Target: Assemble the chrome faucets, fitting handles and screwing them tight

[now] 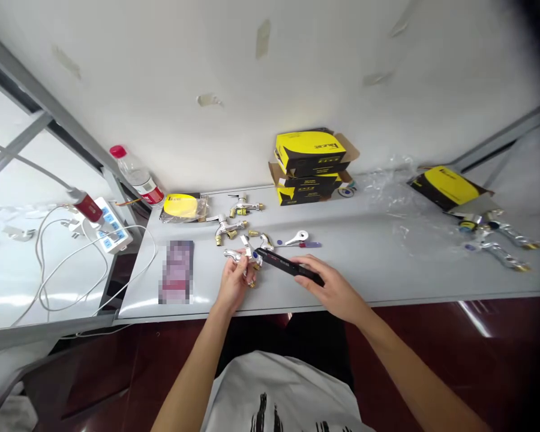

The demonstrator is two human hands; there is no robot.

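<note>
My left hand [234,283] is closed around a chrome faucet [234,255] near the table's front edge. In my right hand [327,283] is a black pen-shaped tool [283,263], tilted, its far tip at the blue-marked part of the faucet. Just behind the hands lie a white round-headed handle [300,237] and a small red and purple tool [312,245]. Two more faucets rest farther back, one [227,228] close behind my left hand and the other [246,207] near the wall. What the tool's tip touches is too small to tell.
Yellow-black boxes [309,150] are stacked by the wall. A bottle [139,177], a wrapped box [181,207], a pixelated flat object [177,273] and a power strip [112,231] with cables are left. Right are clear plastic bags [396,186], another box [450,186] and faucets [499,252].
</note>
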